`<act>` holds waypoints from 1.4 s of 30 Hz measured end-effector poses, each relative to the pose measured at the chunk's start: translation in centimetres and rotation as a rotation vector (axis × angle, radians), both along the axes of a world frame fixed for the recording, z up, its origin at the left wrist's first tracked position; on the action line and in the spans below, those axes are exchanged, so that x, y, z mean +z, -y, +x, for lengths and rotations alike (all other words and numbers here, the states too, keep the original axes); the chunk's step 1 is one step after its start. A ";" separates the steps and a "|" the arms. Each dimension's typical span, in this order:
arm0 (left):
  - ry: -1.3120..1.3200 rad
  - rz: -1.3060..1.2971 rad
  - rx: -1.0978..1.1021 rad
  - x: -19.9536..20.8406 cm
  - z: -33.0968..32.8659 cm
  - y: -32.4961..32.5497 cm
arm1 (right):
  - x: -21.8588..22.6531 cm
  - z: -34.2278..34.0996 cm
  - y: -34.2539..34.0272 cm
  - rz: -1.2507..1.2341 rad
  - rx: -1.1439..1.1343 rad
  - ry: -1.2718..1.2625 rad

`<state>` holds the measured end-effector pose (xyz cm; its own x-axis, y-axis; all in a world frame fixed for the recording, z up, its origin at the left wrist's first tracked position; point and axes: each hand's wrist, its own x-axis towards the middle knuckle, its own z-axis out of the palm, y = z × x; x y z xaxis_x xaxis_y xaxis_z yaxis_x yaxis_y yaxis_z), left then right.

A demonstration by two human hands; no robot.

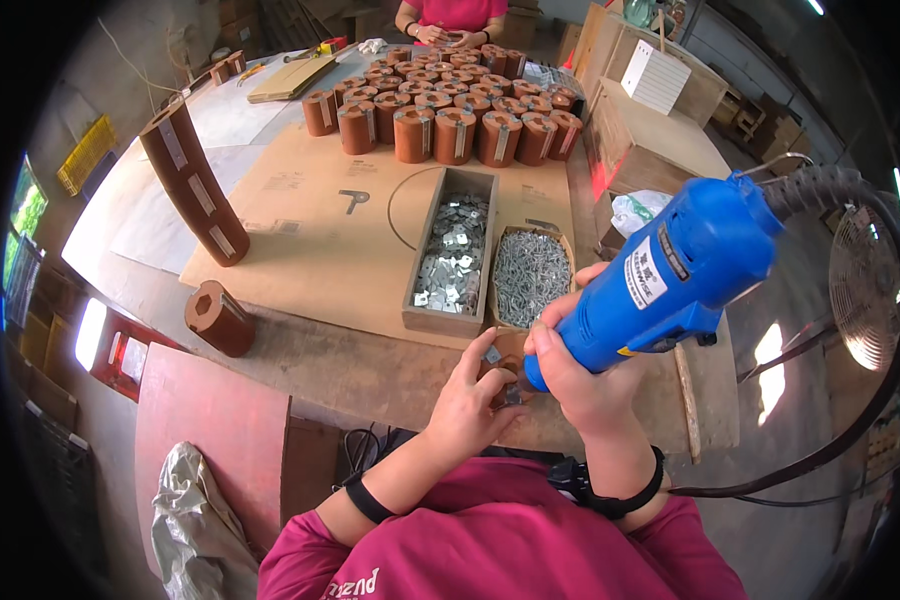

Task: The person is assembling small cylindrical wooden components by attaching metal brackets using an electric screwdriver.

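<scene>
My right hand (588,375) is wrapped round a blue electric screwdriver (625,285), whose nose points down toward my left hand (470,400). The fingers of my left hand curl round a brown cylinder (511,346) at the table's near edge, mostly hidden by both hands. Small metal plates (492,355) show on it between my fingers. The screwdriver's tip is hidden behind my fingers, so contact cannot be made out. Just beyond my hands are a wooden box of flat metal plates (452,265) and a cardboard tray of screws (533,278).
Many brown cylinders (455,135) crowd the far table. A leaning stack of cylinders (195,185) and a single cylinder (220,318) stand at left. The screwdriver's black cable (885,380) loops down at right, near a fan (867,290). Another person (452,22) works at the far end.
</scene>
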<state>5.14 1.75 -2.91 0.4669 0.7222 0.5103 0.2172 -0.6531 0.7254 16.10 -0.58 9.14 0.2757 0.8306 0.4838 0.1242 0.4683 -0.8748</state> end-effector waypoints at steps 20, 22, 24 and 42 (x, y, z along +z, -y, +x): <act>0.007 -0.052 -0.007 0.1 0.0 -0.1 | -0.4 0.8 -0.5 -0.012 0.107 0.054; -0.015 -0.090 -0.022 0.4 -0.1 -0.1 | -0.2 1.3 -0.3 -0.031 0.096 0.019; -0.041 -0.129 -0.038 0.6 -0.3 -0.2 | -0.5 3.0 -0.3 0.019 0.058 0.104; -0.053 -0.021 -0.129 2.1 -0.5 -1.1 | -12.5 16.5 0.4 -0.674 -0.140 -0.291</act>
<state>4.64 2.82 -0.82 0.5827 0.6646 0.4677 0.1709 -0.6628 0.7290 32.60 -0.95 -3.35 0.4396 0.8691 -0.2268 -0.1372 -0.1845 -0.9732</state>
